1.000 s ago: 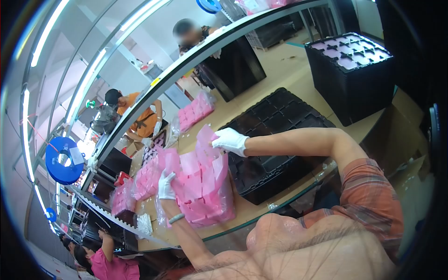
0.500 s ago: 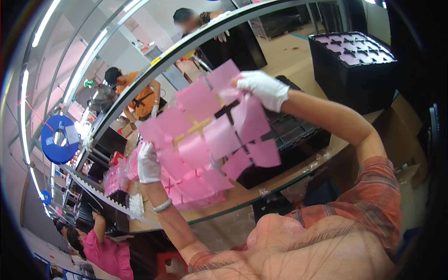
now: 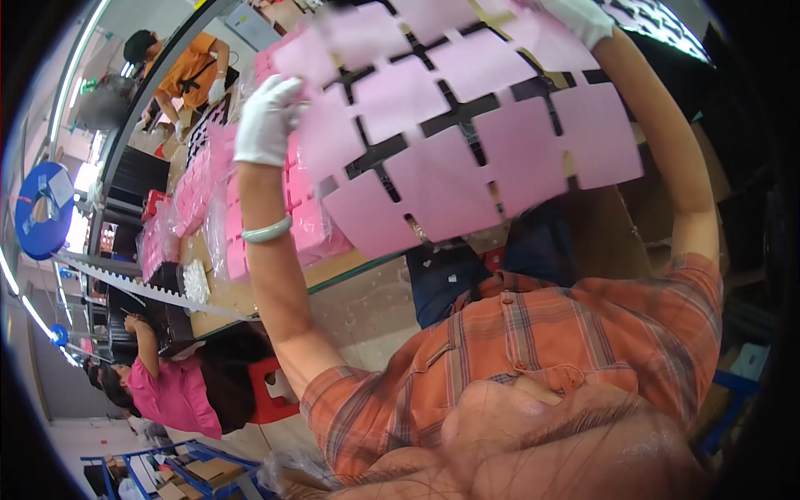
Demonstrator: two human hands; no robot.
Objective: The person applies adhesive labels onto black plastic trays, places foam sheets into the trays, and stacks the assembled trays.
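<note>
A wide pink sheet with cross-shaped slots hangs spread out between my hands. My left hand, in a white glove, is closed on its left edge. At the top right my right hand, also gloved in white, grips the far edge; its fingertips are partly cut off by the frame. Through the slots something black shows beneath the sheet. Left of and partly behind the sheet, a stack of pink sheets in clear plastic lies on the table.
More wrapped pink stacks lie to the left. A black box stands at the upper right. A blue reel hangs at the left. One person in orange works across the table; another in pink sits lower left.
The pink sheet has come up off the stack and opened out flat, moving right with both hands. The view has turned, bringing the plaid shirt and floor into sight.
</note>
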